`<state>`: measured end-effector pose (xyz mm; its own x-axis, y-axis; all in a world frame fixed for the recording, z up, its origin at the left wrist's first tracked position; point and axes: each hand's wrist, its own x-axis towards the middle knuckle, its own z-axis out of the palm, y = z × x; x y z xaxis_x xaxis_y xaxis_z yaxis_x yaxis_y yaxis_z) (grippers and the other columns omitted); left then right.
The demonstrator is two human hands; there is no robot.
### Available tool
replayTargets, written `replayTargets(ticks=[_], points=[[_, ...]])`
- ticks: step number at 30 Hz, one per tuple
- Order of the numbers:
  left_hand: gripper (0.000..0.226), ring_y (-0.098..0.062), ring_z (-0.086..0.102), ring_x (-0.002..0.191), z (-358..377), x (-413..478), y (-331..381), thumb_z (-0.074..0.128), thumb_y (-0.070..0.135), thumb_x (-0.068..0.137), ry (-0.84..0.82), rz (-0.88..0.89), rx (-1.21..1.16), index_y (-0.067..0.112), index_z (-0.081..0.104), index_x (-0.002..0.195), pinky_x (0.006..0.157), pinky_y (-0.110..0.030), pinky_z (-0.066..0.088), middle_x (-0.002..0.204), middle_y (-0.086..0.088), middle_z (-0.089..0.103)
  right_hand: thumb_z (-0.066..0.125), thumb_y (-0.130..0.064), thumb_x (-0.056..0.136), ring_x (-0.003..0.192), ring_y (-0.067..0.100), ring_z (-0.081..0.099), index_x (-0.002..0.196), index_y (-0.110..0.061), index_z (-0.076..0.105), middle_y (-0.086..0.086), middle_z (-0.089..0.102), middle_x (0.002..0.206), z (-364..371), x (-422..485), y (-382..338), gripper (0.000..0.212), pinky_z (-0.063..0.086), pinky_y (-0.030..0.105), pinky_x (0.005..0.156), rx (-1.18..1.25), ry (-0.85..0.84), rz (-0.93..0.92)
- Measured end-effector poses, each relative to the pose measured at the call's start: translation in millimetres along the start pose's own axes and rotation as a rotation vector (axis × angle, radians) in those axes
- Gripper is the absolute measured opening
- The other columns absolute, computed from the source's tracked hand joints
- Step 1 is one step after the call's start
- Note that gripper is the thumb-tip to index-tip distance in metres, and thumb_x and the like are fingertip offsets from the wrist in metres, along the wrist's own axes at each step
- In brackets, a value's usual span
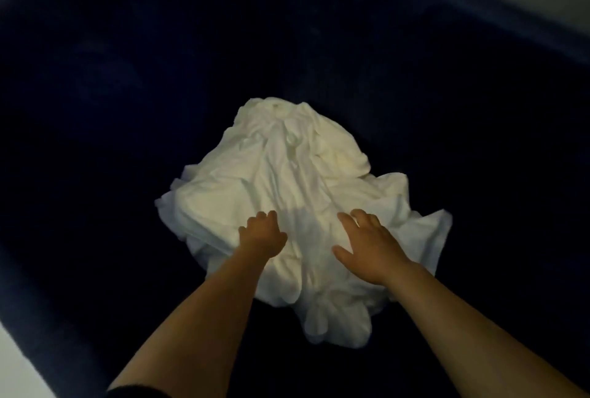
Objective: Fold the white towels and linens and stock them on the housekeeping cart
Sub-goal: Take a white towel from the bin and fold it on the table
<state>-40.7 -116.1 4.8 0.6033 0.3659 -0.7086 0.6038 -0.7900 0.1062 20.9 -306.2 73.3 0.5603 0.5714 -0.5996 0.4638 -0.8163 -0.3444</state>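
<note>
L hand (pixel 262 233) down on near-left part of white linen pile (pixel 287 174), fingers curled under, knuckles up; can't tell if pinching fabric or just pressing it. R hand (pixel 367 246) just beside it to the right, palm down, fingers straight and spread, thumb out toward L hand, holding nothing. Flat on or barely over cloth, contact unclear. Both over near half of pile, w/ strip of wrinkled cloth between them. Pile crumpled, unfolded, heaped highest at far end, spilling wide at near end, loose folds running under both forearms toward viewer. Sits approx mid-floor of dark navy bin (pixel 526 22), well apart from walls. Bin rim across top right, pale surface beyond. Bare forearms; dark sleeve (pixel 137 393) edge on L arm at bottom of view.
</note>
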Motion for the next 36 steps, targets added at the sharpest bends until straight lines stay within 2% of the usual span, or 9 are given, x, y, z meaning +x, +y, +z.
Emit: replayTargets(ticks=[8,12,16,20,23,26,29,32,36], points=[[0.074,-0.03,0.002,0.145,-3,78,-66,0.052,0.03,0.094,0.111,0.011,0.175,0.021,0.005,0.151,0.113,-0.05,0.014,0.158,-0.009,0.002,0.04,-0.044,0.097,0.139,0.021,0.015,0.15,-0.021,0.009,0.002,0.009,0.155,26,65,-17,0.065,0.022,0.03,0.11,-0.014,-0.041,0.027],[0.05,-0.03,0.026,0.135,-3,93,-88,0.045,0.012,0.094,0.235,0.08,0.359,0.015,0.029,0.142,0.112,-0.048,0.019,0.145,-0.011,0.03,0.04,-0.041,0.097,0.139,0.022,0.017,0.15,-0.021,0.011,0.001,0.01,0.156,36,80,-29,0.063,0.023,0.031,0.111,-0.028,-0.073,0.035],[0.033,-0.03,0.038,0.124,-4,100,-97,0.04,0.016,0.098,0.303,0.152,0.361,0.012,0.042,0.131,0.108,-0.045,0.023,0.133,-0.011,0.041,0.04,-0.037,0.098,0.136,0.022,0.025,0.149,-0.018,0.016,0.002,0.018,0.153,41,87,-39,0.059,0.027,0.03,0.109,-0.012,-0.044,0.023],[0.025,-0.035,0.055,0.1,-20,97,-86,0.034,0.015,0.101,0.304,0.209,-0.118,0.0,0.042,0.119,0.084,-0.036,0.037,0.114,-0.019,0.057,0.044,-0.034,0.097,0.132,0.02,0.029,0.148,-0.018,0.02,0.002,0.025,0.149,41,92,-49,0.058,0.03,0.03,0.107,0.031,0.01,-0.003],[0.02,-0.037,0.059,0.084,-45,78,-55,0.035,0.013,0.1,0.262,0.335,-0.366,-0.002,0.038,0.113,0.073,-0.04,0.044,0.095,-0.023,0.061,0.051,-0.033,0.094,0.132,0.019,0.03,0.148,-0.018,0.019,0.001,0.028,0.147,36,95,-55,0.065,0.03,0.03,0.107,0.151,0.113,-0.038],[0.01,-0.03,0.055,0.068,-64,48,-5,0.037,0.01,0.099,0.267,0.512,-0.558,0.002,0.038,0.105,0.063,-0.04,0.044,0.075,-0.013,0.056,0.069,-0.035,0.082,0.133,0.018,0.029,0.15,-0.022,0.011,0.001,0.027,0.147,24,93,-59,0.09,0.032,0.03,0.107,0.387,0.222,-0.023],[0.002,-0.018,0.049,0.066,-91,19,39,0.038,0.012,0.099,0.284,0.537,-0.826,0.012,0.036,0.097,0.065,-0.034,0.043,0.074,0.0,0.05,0.08,-0.035,0.069,0.127,0.01,0.04,0.149,-0.031,0.007,-0.004,0.033,0.143,0,85,-59,0.108,0.042,0.024,0.095,0.703,0.364,0.055],[0.005,-0.009,0.051,0.07,-117,-12,69,0.042,0.012,0.097,0.296,0.594,-0.967,0.016,0.042,0.095,0.067,-0.03,0.047,0.076,0.006,0.051,0.069,-0.039,0.078,0.098,0.0,0.057,0.137,-0.022,0.034,-0.017,0.054,0.109,-33,71,-51,0.071,0.047,0.014,0.08,0.723,0.604,0.096],[0.004,0.0,0.055,0.077,-144,-50,86,0.054,0.025,0.091,0.27,0.698,-1.061,0.027,0.051,0.091,0.067,-0.016,0.048,0.086,0.008,0.058,0.058,-0.028,0.092,0.078,0.006,0.059,0.109,-0.016,0.053,-0.009,0.059,0.086,-76,26,-47,0.022,0.047,0.017,0.067,0.683,0.728,0.109]])
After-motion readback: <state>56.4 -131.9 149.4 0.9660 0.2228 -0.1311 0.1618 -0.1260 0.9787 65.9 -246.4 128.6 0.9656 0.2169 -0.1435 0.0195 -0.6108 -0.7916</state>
